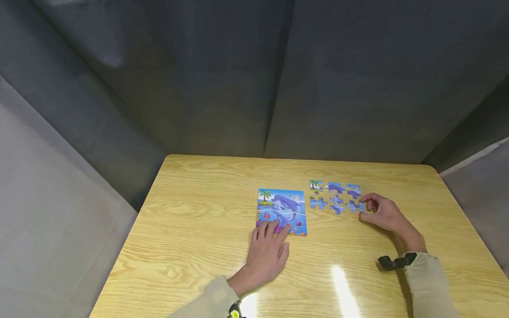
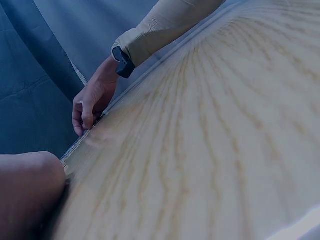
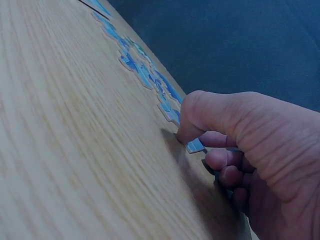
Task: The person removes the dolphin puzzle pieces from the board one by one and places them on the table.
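Observation:
A dolphin puzzle board point(image 1: 283, 208) lies on the wooden table point(image 1: 199, 221) near its middle. My left hand point(image 1: 267, 251) rests flat on the board's near left corner, fingers straight. To the right of the board lie several loose blue puzzle pieces point(image 1: 336, 198) point(image 3: 142, 72), spread in rows. My right hand point(image 1: 383, 213) point(image 3: 240, 155) is at the right end of the pieces, its thumb and fingers pinching one puzzle piece point(image 3: 195, 146) at the table surface. In the left wrist view the right hand point(image 2: 90, 107) shows at the far table edge.
Dark grey curtain walls point(image 1: 254, 75) close in the table at the back and sides. Bare wood stretches to the left of the board and along the near edge, where a light glare point(image 1: 342, 287) sits.

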